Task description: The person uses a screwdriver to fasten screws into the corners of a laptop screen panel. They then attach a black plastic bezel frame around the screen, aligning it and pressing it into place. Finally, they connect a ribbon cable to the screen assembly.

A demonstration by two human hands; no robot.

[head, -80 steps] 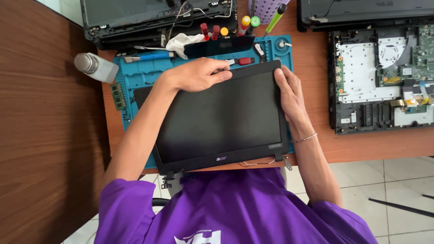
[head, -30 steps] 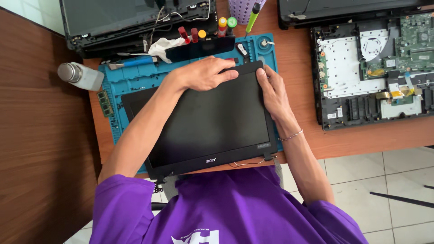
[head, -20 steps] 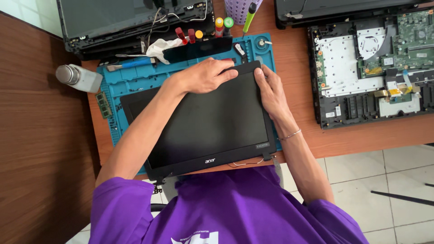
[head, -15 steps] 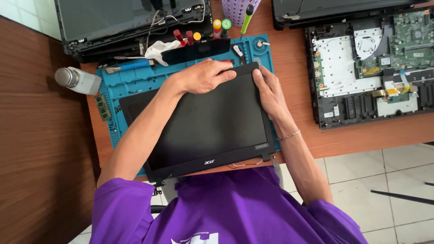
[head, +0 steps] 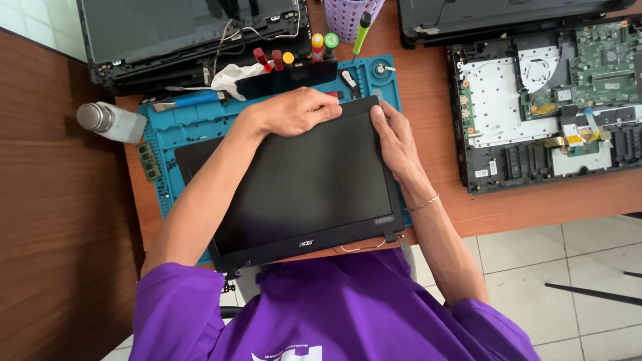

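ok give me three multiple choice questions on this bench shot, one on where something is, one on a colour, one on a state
1. Where does the laptop screen panel lie?
A. on the blue work mat
B. on the tiled floor
C. inside the mesh cup

2. What colour is the shirt of the person at the bench?
A. white
B. purple
C. orange

3. What state is the laptop base at the right of the desk in?
A. closed and intact
B. wrapped in plastic
C. opened, with its circuit board exposed

Answers:
1 A: blue mat shows past the panel's edges, and the left hand and right hand rest on the panel's far edge and corner.
2 B: the sleeves and chest are purple.
3 C: a green board, a fan and ribbon cables lie bare.
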